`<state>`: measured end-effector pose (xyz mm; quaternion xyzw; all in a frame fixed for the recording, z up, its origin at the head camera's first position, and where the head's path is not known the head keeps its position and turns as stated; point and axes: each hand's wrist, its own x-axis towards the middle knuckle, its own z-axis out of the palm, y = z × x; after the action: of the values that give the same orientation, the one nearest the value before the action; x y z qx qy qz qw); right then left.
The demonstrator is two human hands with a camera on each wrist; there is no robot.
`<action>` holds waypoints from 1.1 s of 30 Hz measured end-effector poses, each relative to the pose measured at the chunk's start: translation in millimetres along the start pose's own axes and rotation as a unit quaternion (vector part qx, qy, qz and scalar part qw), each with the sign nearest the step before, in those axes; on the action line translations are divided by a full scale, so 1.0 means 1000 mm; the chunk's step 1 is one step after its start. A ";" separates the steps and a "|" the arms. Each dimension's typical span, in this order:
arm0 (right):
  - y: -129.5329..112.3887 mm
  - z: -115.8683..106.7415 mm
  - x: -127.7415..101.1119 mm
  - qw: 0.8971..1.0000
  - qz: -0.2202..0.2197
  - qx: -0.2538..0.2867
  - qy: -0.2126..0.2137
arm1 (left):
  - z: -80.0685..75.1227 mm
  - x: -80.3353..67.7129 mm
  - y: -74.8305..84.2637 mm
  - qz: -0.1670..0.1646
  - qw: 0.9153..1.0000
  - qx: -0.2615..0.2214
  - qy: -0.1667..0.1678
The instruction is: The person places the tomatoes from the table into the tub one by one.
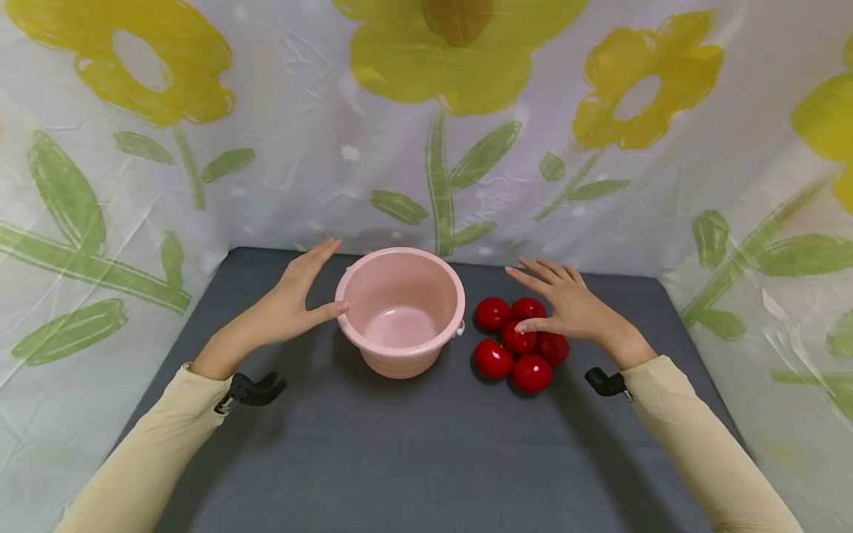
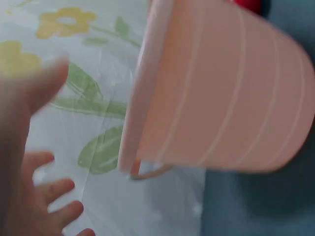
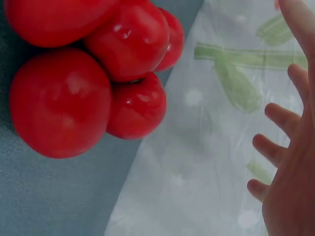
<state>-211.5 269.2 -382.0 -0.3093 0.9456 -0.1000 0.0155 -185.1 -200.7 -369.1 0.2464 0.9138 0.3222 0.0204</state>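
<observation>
A pink bucket (image 1: pixel 400 355) stands upright on the dark table; its inside shows only a bare bottom. Left of it is my left hand (image 1: pixel 293 300), fingers spread and straight. In the head view its thumb overlaps the rim, while the left wrist view shows a gap between the hand (image 2: pixel 39 162) and the bucket (image 2: pixel 221 93). Several glossy red tomatoes (image 1: pixel 532 373) lie in a cluster to the bucket's right. Above their far right side hovers my right hand (image 1: pixel 573 303), fingers extended and holding nothing. In the right wrist view it is apart from the tomatoes (image 3: pixel 61 103).
Dark grey cloth covers the table (image 1: pixel 413 459). A pale curtain (image 1: pixel 300 170) printed with yellow flowers and green leaves encloses the back and both sides. On the bucket's right side sits a small white handle mount (image 1: pixel 460 329). Black wrist devices (image 1: pixel 256 389) are worn at both cuffs.
</observation>
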 end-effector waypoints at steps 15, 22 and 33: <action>0.013 0.020 0.035 0.993 0.009 0.112 -0.031 | 0.021 -0.029 0.012 -0.118 0.970 -0.150 0.148; 0.020 0.038 0.055 0.988 0.022 0.140 -0.064 | 0.032 -0.029 0.012 -0.157 0.926 -0.322 0.120; 0.024 0.053 0.068 0.982 0.050 0.157 -0.093 | 0.042 -0.026 0.012 -0.193 0.874 -0.428 0.126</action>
<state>-275.6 238.1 -436.6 -0.2635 0.9268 -0.2168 0.1566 -148.7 -180.6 -398.9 -0.0106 0.7109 0.6997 0.0704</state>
